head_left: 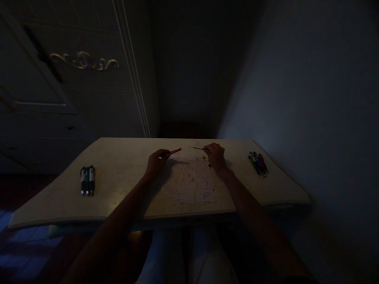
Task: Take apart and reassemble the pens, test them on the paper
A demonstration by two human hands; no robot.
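My left hand [156, 162] is closed around a red pen barrel [175, 151], its tip pointing right. Across a small gap, my right hand [215, 156] pinches a thin dark rod with a pale tip [196, 148], which looks like a pen refill and points left toward the barrel. Both hands hover over the far edge of the printed paper sheets [185, 179], which lie overlapping on the table. Several small dark pieces [209, 165] lie near my right hand along the paper's right side; they are too small to name.
On the pale table [124, 157], dark pens with white bands [87, 180] lie side by side at the left. Several coloured pens [258, 163] lie at the right. A cabinet with ornate trim [84, 61] stands at the left, and a wall [296, 98] borders the right side.
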